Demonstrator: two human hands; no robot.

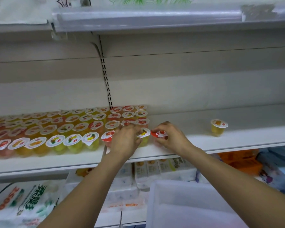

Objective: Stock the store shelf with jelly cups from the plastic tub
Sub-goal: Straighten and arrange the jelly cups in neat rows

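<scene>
While the left hand grips one jelly cup, the right hand pinches another

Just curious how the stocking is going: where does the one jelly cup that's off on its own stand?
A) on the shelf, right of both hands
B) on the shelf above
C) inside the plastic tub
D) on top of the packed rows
A: the lone yellow jelly cup stands upright on the shelf, well right of the right hand and apart from the packed rows.

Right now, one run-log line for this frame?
phase: placing | left hand: holds yellow jelly cup at row end | right hand: holds red jelly cup beside it | shelf: right side unfilled
</scene>
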